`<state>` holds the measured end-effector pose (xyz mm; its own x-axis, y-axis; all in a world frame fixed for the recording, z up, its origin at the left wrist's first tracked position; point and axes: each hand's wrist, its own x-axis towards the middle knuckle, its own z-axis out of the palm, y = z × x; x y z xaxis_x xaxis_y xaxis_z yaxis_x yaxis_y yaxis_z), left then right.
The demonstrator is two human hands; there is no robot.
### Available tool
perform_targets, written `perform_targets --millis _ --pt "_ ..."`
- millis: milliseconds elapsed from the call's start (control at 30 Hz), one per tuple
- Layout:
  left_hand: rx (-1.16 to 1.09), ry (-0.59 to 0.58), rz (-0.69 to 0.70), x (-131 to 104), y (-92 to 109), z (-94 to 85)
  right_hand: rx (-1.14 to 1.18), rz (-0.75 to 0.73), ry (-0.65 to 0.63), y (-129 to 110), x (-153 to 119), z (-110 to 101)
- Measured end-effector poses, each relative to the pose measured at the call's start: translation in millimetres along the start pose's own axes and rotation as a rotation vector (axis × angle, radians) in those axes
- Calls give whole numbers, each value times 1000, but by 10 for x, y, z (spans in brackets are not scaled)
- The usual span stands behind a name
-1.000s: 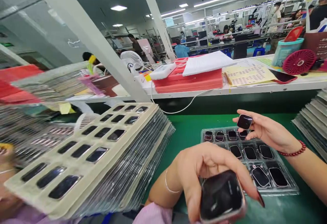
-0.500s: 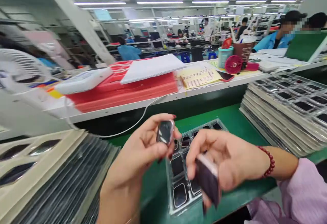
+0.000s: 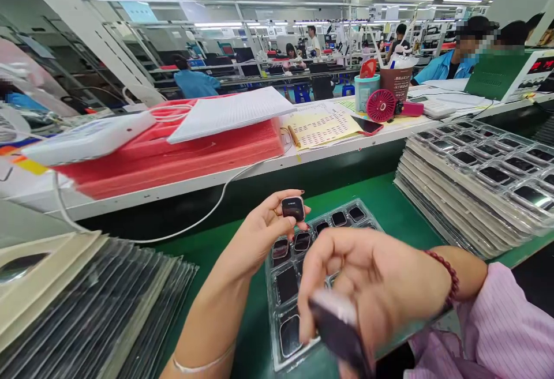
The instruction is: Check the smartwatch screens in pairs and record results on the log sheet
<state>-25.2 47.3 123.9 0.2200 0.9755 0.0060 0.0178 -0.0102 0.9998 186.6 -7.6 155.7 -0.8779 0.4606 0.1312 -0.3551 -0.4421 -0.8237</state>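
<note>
My left hand (image 3: 263, 230) pinches a strapless smartwatch (image 3: 293, 209) between thumb and fingers. Its dark, rounded-square screen faces me, with a tiny light mark on it. Closer to me, my right hand (image 3: 367, 269) grips a second dark-screened smartwatch (image 3: 338, 333), tilted and blurred by motion. Beneath both hands lies a clear plastic tray (image 3: 274, 341) on the green table, its pockets holding several dark-faced watches. My right hand hides part of the tray.
A stack of trays with watches (image 3: 471, 194) stands at right; another tray stack (image 3: 108, 298) is at near left. On the white shelf are red foam (image 3: 182, 162), white papers (image 3: 234, 112), a yellow sheet (image 3: 322, 128), a pink fan (image 3: 381, 105) and a cable (image 3: 220, 197). Co-workers sit beyond.
My left hand has turned its watch so the screen faces me more squarely. My right hand has come nearer and lower with its watch. The whole view has shifted slightly.
</note>
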Motion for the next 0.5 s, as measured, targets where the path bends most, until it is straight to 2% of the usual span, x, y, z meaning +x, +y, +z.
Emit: perform_targets --millis 33,100,200,267,367,500 --pt "-2 6 18 15 -22 -5 -13 -63 18 14 44 -126" --pt "-5 19 67 45 -74 -15 -114 -124 138 24 144 -427" --pt "21 43 111 73 -131 -5 -295 -168 351 20 284 -865" --pt "46 46 108 72 -137 24 -427 -173 435 17 339 -1058" --pt "62 27 88 53 -116 77 -526 -164 448 11 350 -1168" --pt "63 3 96 37 -117 101 -573 -184 430 4 310 -1156"
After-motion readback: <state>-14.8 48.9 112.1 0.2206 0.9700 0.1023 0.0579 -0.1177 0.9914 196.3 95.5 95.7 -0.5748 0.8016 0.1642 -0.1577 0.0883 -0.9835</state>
